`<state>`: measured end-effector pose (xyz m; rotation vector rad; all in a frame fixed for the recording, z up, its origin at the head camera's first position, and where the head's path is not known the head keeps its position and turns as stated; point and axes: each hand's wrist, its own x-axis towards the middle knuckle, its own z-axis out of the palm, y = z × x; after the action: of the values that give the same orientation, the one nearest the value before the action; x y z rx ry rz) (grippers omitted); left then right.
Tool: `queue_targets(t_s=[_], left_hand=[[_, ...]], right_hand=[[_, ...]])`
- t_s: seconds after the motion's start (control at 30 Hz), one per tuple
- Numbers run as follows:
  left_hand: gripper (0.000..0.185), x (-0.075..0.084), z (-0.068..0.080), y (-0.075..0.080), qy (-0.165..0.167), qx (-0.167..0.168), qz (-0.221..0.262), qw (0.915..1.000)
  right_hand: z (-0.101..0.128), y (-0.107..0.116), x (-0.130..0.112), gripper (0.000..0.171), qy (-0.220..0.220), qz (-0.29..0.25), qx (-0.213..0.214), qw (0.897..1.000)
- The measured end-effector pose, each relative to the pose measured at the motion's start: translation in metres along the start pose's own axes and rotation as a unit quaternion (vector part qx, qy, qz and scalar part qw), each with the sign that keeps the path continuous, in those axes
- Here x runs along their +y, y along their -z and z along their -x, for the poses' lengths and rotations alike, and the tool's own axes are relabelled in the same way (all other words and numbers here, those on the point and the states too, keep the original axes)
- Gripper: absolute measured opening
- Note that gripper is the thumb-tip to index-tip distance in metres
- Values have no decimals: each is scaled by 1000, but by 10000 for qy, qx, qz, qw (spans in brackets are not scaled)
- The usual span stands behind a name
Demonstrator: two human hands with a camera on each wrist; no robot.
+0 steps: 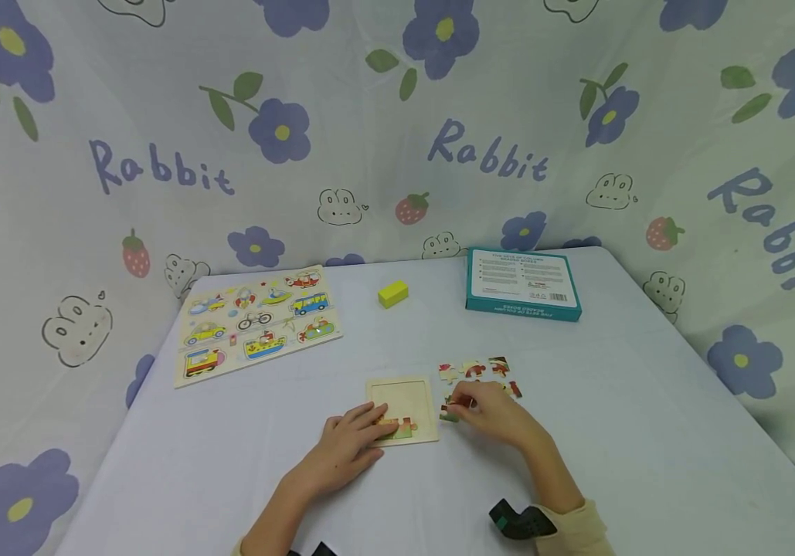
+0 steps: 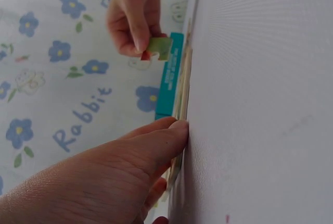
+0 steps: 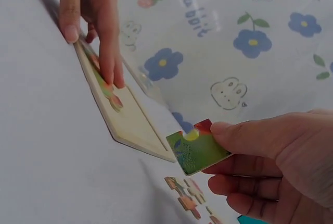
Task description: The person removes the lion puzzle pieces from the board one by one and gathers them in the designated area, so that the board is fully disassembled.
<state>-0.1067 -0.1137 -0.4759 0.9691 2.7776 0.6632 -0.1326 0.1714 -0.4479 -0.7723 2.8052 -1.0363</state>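
Right grip: pinches a green puzzle piece, at 3 o'clock of the tray.
Left grip: fingers straight, pressing the wooden tray on the desk.
Loose pieces: 1 o'clock of the tray.
Teal box: print too small to read.
Backdrop: reads "Rabbit".

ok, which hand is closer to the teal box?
Right. The right hand pinches a puzzle piece beside the loose pieces, nearer the teal box. The left hand rests on the wooden puzzle tray, farther to the left.
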Motion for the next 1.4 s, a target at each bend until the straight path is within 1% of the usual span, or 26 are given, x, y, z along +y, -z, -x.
queue_targets(t_s=[0.1,0.37,0.53,0.77,0.87,1.1,1.4], left_hand=[[41,-1,0,-1,1,13,5,10000],[42,-1,-1,-1,-7,7,7,10000],[43,-1,0,0,-30,20,-19,10000],[42,1,0,1,-26,20,29,10000],[42,1,0,1,-28,13,56,10000],[43,0,-1,1,-6,-29,23,10000],[42,1,0,1,20,-46,-8,10000]], right_hand=[[2,4,4,6,-150,-12,41,9999],[9,16,13,10,-319,61,138,9994],[16,26,21,12,-663,38,267,9974],[24,39,31,12,-989,-65,473,9940],[27,44,35,11,-1182,-87,475,9918],[35,52,47,9,-1352,-88,450,9898],[43,57,59,8,-1565,-70,132,9876]])
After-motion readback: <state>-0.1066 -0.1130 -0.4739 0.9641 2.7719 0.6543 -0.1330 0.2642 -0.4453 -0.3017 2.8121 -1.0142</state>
